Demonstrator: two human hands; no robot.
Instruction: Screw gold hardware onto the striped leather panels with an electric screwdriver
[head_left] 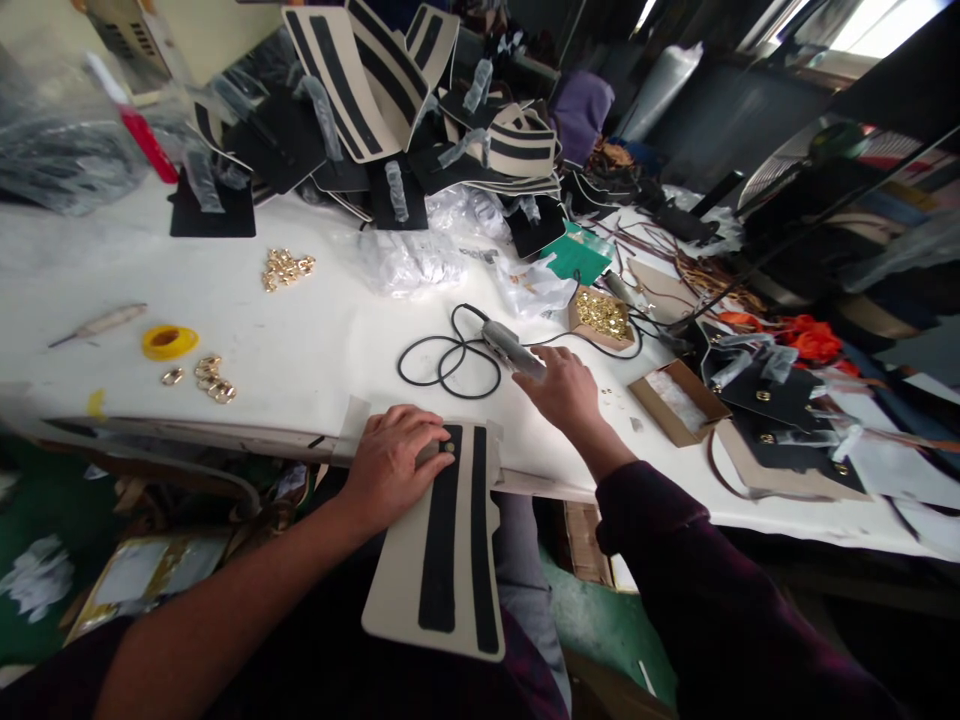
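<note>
A beige panel with black strips point(466, 560) hangs over the front edge of the table toward my lap. My left hand point(397, 465) presses on its upper end, fingers bent and thumb lying along the black strip. Beside the fingertips a small metal fastener point(450, 447) shows on that strip; whatever lies under the palm is hidden. My right hand point(566, 390) is closed around the near end of a grey corded electric screwdriver point(504, 340), which lies low over the white tabletop. Its black cord point(442, 378) loops to the left.
Gold hardware point(285, 268), yellow tape point(169, 342) and an awl-like tool point(101, 325) lie at left. A box of small gold parts point(600, 315) and an open cardboard box point(679, 400) stand at right. Striped panels point(360, 80) pile up at the back.
</note>
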